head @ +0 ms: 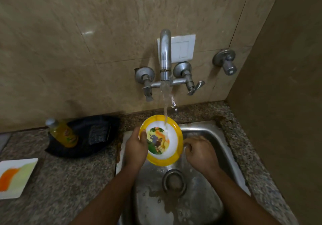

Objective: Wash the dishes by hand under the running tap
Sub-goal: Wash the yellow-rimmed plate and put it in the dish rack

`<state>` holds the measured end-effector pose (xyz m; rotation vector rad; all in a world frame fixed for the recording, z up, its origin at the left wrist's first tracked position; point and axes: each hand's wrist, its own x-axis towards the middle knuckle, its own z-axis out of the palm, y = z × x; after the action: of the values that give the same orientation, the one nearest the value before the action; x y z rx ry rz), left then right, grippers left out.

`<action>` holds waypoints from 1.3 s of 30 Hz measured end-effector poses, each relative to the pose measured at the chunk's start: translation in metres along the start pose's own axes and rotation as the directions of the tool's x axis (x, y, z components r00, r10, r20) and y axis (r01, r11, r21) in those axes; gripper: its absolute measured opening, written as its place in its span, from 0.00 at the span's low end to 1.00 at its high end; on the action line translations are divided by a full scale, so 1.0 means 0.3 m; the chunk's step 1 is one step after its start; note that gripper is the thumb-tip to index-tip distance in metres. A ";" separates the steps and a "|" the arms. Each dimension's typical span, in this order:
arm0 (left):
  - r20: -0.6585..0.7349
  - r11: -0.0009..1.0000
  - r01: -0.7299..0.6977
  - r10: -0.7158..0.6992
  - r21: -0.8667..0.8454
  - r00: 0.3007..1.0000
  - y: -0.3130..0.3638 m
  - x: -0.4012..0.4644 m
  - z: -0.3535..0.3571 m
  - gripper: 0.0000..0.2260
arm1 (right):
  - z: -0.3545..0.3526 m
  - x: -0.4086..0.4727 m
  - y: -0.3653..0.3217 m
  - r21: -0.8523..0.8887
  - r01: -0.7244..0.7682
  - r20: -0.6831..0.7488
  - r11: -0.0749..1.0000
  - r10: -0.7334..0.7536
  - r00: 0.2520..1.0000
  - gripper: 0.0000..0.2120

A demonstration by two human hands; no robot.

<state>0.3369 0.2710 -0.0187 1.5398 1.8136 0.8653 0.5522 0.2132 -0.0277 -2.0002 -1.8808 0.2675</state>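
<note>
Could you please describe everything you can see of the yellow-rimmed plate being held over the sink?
The plate is round, with a broad yellow rim, a white inner ring and a cartoon animal picture in the middle; it looks like plastic or melamine. It is tilted, its face towards the camera, above the steel sink. The stream from the tap strikes its upper right part. The left hand grips its left edge, thumb on the face. The right hand is at its right edge; contact is unclear.

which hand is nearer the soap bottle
Left. The left hand grips the plate just right of the soap bottle; the right hand is beyond the plate.
</note>
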 end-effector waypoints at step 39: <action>0.306 0.722 0.420 -0.293 -0.550 0.906 0.029 -0.014 0.192 0.09 | 0.049 0.084 -0.110 -0.170 0.196 0.539 0.966 -0.076 0.839 0.34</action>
<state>0.3881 0.2736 -0.0464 0.7898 1.4159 0.9380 0.5185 0.2412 -0.0248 -2.0612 -2.4776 0.6569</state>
